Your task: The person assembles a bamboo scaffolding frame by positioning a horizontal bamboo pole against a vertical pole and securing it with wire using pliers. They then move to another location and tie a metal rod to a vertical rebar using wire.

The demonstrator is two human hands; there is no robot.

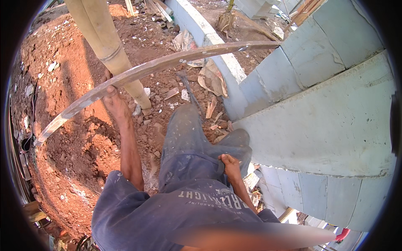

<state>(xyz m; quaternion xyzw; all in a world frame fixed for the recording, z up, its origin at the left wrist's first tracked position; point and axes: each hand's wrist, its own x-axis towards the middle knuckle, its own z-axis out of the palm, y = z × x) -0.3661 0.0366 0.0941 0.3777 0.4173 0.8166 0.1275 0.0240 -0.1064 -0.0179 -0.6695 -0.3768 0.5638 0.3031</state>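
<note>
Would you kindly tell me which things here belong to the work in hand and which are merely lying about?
Likely part of the job:
long plank, held in the left hand
bamboo pole, perhaps, as the plank crosses in front of it

Apparently just lying about:
crumpled brown sheet
wood scrap
white chunk

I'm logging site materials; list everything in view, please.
Long wooden plank: one, brown, across upper half
Thick bamboo pole: one, tan, behind plank
Large block wall: one, pale blue-grey, right side
Low wall: one, pale blue, top centre
Loose earth: one stretch, red-brown, left
Crumpled sheet scraps: few, tan, by low wall
Wood splinters: several, light brown, centre
Small stones: many, whitish, across earth
Unclear item: one, red, lower right
T-shirt: one, dark blue, lower centre
Trousers: one pair, grey, centre
Left hand: one, bare, gripping plank
Right hand: one, bare, at trousers
</note>
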